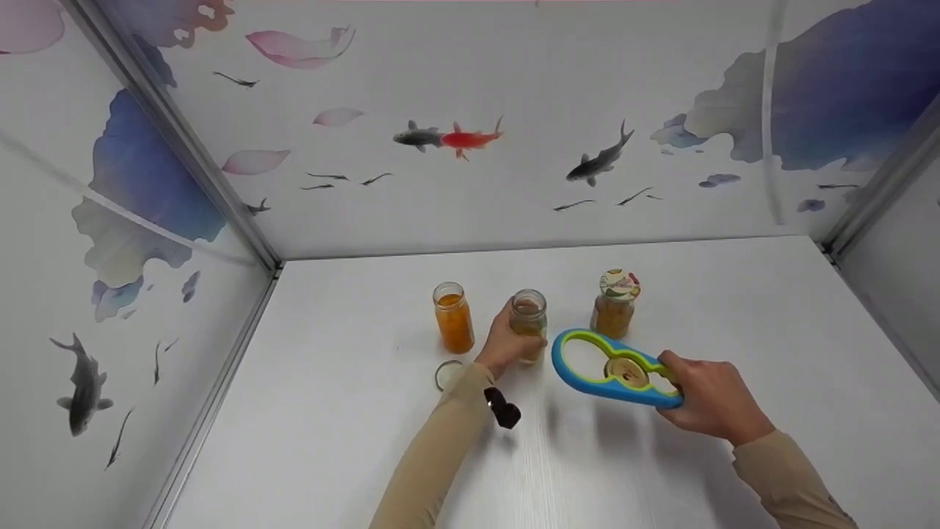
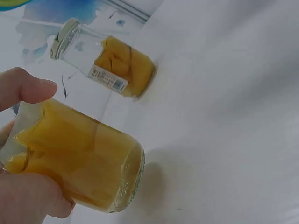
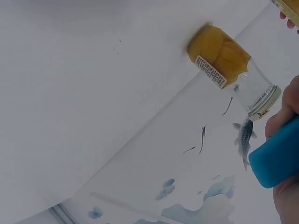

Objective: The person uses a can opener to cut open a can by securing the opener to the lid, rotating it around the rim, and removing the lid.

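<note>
My left hand [image 1: 505,344] grips an uncapped glass jar [image 1: 529,316] by its side. Yellow fruit pieces fill much of that jar [image 2: 84,154] in the left wrist view, where its base shows just above or on the table. In my right hand [image 1: 712,400] is a blue and green jar opener [image 1: 587,386], held by one end. A round gold lid [image 1: 626,372] shows inside the opener's smaller opening. Behind the opener stands a capped jar [image 1: 613,316] with a patterned lid and yellow fruit. Left of the gripped jar, an uncapped jar [image 1: 455,323] holds orange contents.
A loose lid [image 1: 448,375] lies on the white table [image 1: 330,441], partly covered by the left sleeve. White panels [image 1: 536,88] with painted fish border the table at the back and sides. A dark wrist device [image 1: 503,408] sits on the left wrist.
</note>
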Demonstrator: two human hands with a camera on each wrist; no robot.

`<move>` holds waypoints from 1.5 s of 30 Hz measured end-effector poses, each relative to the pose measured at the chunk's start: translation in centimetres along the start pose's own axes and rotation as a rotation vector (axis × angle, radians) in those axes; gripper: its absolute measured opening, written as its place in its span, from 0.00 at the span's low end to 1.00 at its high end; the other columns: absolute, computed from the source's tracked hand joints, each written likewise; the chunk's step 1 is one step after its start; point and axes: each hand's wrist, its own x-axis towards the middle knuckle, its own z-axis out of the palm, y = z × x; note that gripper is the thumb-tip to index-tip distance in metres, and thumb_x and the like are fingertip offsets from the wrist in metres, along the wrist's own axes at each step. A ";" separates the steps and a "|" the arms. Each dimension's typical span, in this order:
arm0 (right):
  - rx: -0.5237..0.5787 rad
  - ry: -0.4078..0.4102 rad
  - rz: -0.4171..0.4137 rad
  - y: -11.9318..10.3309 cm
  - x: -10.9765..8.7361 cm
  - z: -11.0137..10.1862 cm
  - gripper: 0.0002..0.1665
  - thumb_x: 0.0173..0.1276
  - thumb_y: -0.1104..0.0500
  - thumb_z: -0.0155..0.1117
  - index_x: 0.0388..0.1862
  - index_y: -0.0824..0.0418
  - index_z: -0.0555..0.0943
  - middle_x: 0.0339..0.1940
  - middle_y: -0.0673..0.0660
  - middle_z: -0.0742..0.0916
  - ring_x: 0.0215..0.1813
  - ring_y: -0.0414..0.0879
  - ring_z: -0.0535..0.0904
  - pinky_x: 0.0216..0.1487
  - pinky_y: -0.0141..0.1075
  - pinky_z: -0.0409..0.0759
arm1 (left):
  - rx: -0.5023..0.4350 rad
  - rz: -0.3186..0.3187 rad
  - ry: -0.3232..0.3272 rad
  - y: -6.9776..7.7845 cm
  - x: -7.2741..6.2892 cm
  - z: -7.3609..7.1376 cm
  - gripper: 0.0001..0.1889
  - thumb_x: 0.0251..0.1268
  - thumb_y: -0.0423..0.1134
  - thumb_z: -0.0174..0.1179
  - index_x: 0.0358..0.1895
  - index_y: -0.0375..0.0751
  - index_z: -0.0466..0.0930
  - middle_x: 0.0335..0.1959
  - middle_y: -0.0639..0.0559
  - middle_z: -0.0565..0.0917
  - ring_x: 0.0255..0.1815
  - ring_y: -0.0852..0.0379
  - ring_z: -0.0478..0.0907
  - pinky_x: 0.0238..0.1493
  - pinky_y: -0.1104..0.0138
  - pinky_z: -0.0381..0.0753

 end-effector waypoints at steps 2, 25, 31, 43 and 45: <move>-0.003 0.007 -0.003 0.0 -0.1 0.2 0.28 0.39 0.55 0.78 0.38 0.60 0.75 0.18 0.45 0.77 0.18 0.38 0.65 0.20 0.33 0.68 | -0.010 -0.014 0.034 0.1 0.5 -0.1 0.43 0.48 0.29 0.71 0.70 0.50 0.62 0.62 0.51 0.73 0.64 0.49 0.67 0.67 0.51 0.62; 0.008 -0.040 0.023 -0.5 -0.1 0.3 0.30 0.39 0.53 0.80 0.40 0.60 0.76 0.22 0.48 0.81 0.19 0.39 0.67 0.23 0.35 0.72 | 0.015 0.050 0.143 -1.0 2.1 1.4 0.39 0.54 0.33 0.71 0.69 0.49 0.62 0.65 0.51 0.71 0.67 0.49 0.66 0.68 0.52 0.61; 0.004 -0.033 0.007 -0.6 -0.3 0.5 0.28 0.39 0.52 0.78 0.38 0.59 0.75 0.19 0.45 0.79 0.18 0.38 0.65 0.22 0.34 0.70 | 0.040 0.076 0.145 -1.2 2.3 1.7 0.38 0.52 0.34 0.72 0.67 0.48 0.64 0.63 0.50 0.73 0.65 0.50 0.67 0.67 0.54 0.63; 0.006 -0.074 0.037 -0.7 -0.7 0.8 0.27 0.41 0.51 0.77 0.38 0.58 0.75 0.23 0.50 0.83 0.18 0.40 0.66 0.23 0.35 0.71 | 0.074 0.093 0.136 -1.4 2.3 1.9 0.44 0.51 0.36 0.73 0.70 0.52 0.57 0.67 0.49 0.70 0.67 0.50 0.66 0.67 0.53 0.62; 0.008 -0.074 0.040 -0.6 -0.9 0.7 0.28 0.41 0.51 0.78 0.38 0.59 0.75 0.23 0.50 0.82 0.19 0.40 0.66 0.23 0.35 0.71 | 0.077 0.101 0.140 -1.5 2.3 1.8 0.48 0.50 0.37 0.74 0.73 0.55 0.53 0.70 0.48 0.66 0.69 0.48 0.63 0.68 0.50 0.59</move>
